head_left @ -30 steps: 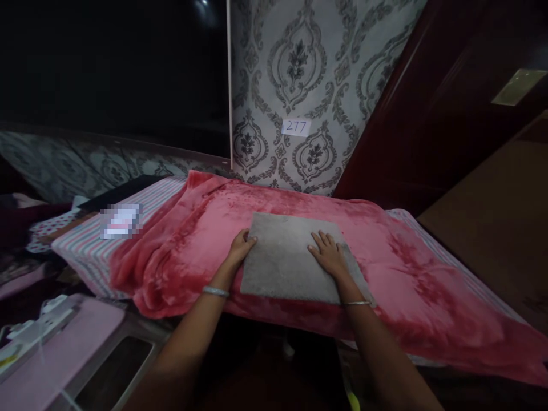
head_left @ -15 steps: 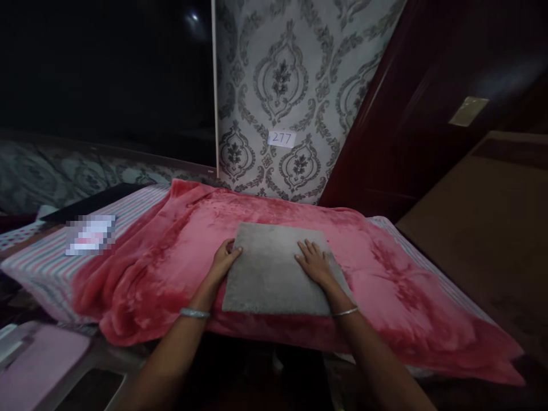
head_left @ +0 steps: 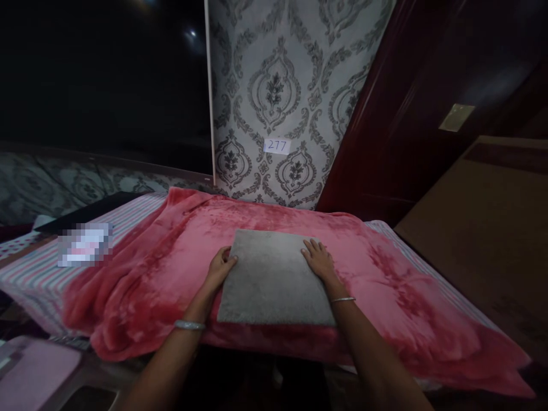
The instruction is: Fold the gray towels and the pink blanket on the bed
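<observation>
A grey-patterned wall (head_left: 317, 63) rises behind the surface (head_left: 396, 237), with a dark screen (head_left: 103, 74) at the left and a glossy dark-red panel (head_left: 428, 80) at the right. A pink blanket (head_left: 385, 319) spreads over most of the surface and drapes past its front edge; striped cloth (head_left: 132, 214) shows at the left end and back right corner, and a brown box (head_left: 479, 245) stands off the right edge. Both forearms reach in from the front edge. The right hand (head_left: 319, 261) lies flat, fingers spread, its grip released; the left hand (head_left: 220, 267) curls, thumb uppermost, though whether its grip is clenched cannot be told. The grey cloth (head_left: 272, 285) lies flat on the blanket, near the middle of the front edge, between both grips: left thumb at its left edge, right palm over its back right corner.
</observation>
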Demonstrator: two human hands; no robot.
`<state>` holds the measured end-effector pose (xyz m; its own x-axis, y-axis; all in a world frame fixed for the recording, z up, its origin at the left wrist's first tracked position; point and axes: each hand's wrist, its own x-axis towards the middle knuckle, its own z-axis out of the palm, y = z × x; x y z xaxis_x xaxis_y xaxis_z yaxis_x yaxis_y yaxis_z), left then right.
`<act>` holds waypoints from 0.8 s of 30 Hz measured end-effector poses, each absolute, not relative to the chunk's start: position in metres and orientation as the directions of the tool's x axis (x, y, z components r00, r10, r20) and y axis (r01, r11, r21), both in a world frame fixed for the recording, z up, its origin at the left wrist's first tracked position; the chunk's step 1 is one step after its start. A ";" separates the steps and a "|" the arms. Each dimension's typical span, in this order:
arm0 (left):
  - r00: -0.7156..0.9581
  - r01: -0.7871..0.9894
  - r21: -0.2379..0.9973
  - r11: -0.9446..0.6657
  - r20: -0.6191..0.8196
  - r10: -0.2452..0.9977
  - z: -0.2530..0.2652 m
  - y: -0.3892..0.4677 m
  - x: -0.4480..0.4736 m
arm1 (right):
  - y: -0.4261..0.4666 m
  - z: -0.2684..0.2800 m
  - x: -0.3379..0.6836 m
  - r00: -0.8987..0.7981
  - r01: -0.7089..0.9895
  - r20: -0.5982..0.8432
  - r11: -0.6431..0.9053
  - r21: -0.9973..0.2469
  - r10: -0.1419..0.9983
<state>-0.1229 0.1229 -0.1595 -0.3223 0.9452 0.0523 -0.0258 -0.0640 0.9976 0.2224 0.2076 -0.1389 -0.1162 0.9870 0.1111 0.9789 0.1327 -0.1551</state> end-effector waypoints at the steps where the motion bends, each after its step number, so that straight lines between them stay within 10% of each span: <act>1: -0.328 -0.028 0.998 -0.057 0.045 0.944 -0.159 0.122 -0.122 | 0.207 -0.139 0.222 -0.114 0.978 0.122 0.133 -0.160 0.986; 10: -0.357 -0.014 0.996 -0.091 0.080 0.931 -0.153 0.114 -0.121 | 0.208 -0.128 0.252 0.222 0.828 0.053 -0.160 -0.538 0.974; 24: -0.240 -0.200 0.980 -0.012 -0.037 0.970 -0.141 0.115 -0.121 | 0.200 -0.106 0.270 0.113 0.673 -0.033 -0.101 -0.733 0.993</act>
